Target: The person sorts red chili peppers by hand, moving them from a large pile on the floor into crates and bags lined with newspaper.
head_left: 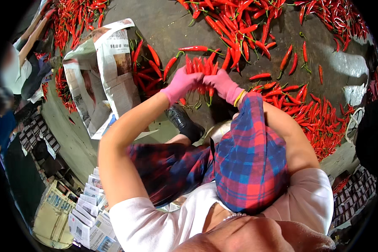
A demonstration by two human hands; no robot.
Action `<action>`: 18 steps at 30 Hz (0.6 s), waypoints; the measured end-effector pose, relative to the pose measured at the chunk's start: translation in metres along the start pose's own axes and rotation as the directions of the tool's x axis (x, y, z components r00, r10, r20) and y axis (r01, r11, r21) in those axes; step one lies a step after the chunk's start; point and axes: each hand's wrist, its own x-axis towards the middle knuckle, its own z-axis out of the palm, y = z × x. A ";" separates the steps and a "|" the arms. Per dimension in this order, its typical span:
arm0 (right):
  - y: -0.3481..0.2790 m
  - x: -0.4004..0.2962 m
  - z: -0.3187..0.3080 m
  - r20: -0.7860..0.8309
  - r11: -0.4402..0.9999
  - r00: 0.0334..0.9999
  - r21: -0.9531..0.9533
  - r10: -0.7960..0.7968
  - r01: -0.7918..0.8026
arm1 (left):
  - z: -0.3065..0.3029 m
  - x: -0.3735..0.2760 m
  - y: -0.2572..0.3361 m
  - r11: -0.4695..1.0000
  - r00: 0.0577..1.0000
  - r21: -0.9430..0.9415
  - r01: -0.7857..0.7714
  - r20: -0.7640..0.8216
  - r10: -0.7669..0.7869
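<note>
Both my hands wear pink gloves and meet in front of me around one bunch of red chili peppers (202, 64). My left hand (183, 81) grips the bunch from the left side, and my right hand (222, 84) holds it from the right. A few green stems hang below the bunch. Left of my left hand stands an opened newspaper wrapper (118, 66), folded like a bag or box. Between it and my hands lie loose chili peppers (149, 71). One single chili (195, 48) rests just beyond the bunch.
A large heap of red chilies (239, 25) lies ahead, with another pile (315, 119) to my right. More heaps (77, 28) lie at the far left, near another person's arms (33, 37). Folded newspapers (93, 214) stand stacked at my left side. My black shoe (178, 118) is below my hands.
</note>
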 end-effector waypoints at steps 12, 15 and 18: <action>-0.014 0.012 -0.012 0.043 0.923 0.998 -0.382 -0.039 0.053 | 0.014 0.016 -0.034 0.954 0.999 -0.300 0.029 0.027 -0.022; -0.058 0.069 0.004 0.205 0.509 0.923 -0.784 -0.326 0.354 | -0.003 0.065 -0.036 0.827 0.983 -0.536 -0.172 -0.150 0.108; -0.069 0.101 0.038 0.166 0.203 0.980 -0.961 -0.109 0.186 | -0.029 0.095 -0.082 0.703 0.950 -0.638 -0.313 -0.212 0.231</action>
